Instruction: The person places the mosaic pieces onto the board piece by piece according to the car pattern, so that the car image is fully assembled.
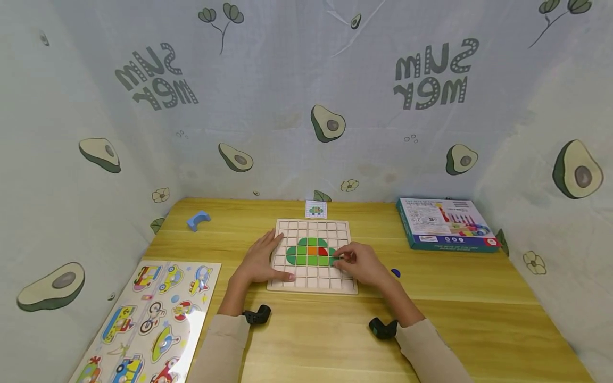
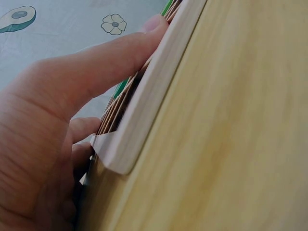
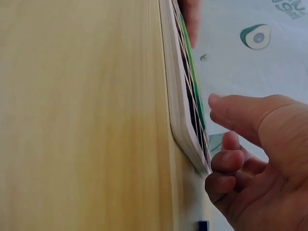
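A wooden grid board point(image 1: 311, 284) lies in front of me, with green pieces point(image 1: 312, 260), an orange square piece point(image 1: 312, 250) and a red piece point(image 1: 322, 251) set in its cells. My left hand point(image 1: 261, 260) rests on the board's left side, its thumb stretched over the front edge. At the right end of the green shape, my right hand point(image 1: 361, 264) has thumb and index finger drawn together at a dark green piece point(image 3: 200, 108). The other right fingers are curled in the right wrist view. The fingertips partly cover that piece in the head view.
Behind the board is a small pattern card point(image 1: 316, 210). A blue half-round piece point(image 1: 395, 273) lies right of my right hand. A blue arch block point(image 1: 198, 219) and a picture puzzle board point(image 1: 191, 340) are on the left; a flat box point(image 1: 447, 224) sits back right.
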The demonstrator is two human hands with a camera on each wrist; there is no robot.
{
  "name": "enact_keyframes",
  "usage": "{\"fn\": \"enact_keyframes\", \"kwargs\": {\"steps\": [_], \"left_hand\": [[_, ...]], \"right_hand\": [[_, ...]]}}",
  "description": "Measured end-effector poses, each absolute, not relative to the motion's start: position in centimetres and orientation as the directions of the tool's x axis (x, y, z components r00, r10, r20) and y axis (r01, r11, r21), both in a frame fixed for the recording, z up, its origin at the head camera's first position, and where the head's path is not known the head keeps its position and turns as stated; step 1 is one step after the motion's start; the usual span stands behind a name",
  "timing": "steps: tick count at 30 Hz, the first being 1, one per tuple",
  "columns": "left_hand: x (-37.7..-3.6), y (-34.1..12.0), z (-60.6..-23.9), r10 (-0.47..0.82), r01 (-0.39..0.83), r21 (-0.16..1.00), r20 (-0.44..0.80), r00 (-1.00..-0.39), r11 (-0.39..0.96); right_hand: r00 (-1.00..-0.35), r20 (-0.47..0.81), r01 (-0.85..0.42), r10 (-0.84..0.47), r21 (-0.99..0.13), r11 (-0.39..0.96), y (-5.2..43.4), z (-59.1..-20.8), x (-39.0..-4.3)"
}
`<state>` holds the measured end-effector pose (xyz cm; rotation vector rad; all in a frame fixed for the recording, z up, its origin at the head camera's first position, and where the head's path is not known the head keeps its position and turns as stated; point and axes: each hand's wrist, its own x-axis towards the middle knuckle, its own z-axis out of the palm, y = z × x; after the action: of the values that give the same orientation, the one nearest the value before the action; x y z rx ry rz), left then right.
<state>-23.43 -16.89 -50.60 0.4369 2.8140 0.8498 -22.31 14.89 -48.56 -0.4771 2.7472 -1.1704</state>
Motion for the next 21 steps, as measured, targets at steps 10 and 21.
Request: {"fn": "enact_keyframes", "kwargs": {"steps": [10,21], "left_hand": [[-23.3,-16.8,-50.4,0.335,0.231,0.57,-0.083,-0.939,0.788],[-23.5,-16.9,-50.2,0.333,0.232,0.56,-0.084,-0.939,0.795]], "right_hand": [[-0.963,0.027,-0.213,-0.268,-0.684,0.698,17.8,-48.2,-21.7],[-0.962,0.072,-0.245,-0.265,-0.663,0.708,21.6,-48.5,-20.9]]}}
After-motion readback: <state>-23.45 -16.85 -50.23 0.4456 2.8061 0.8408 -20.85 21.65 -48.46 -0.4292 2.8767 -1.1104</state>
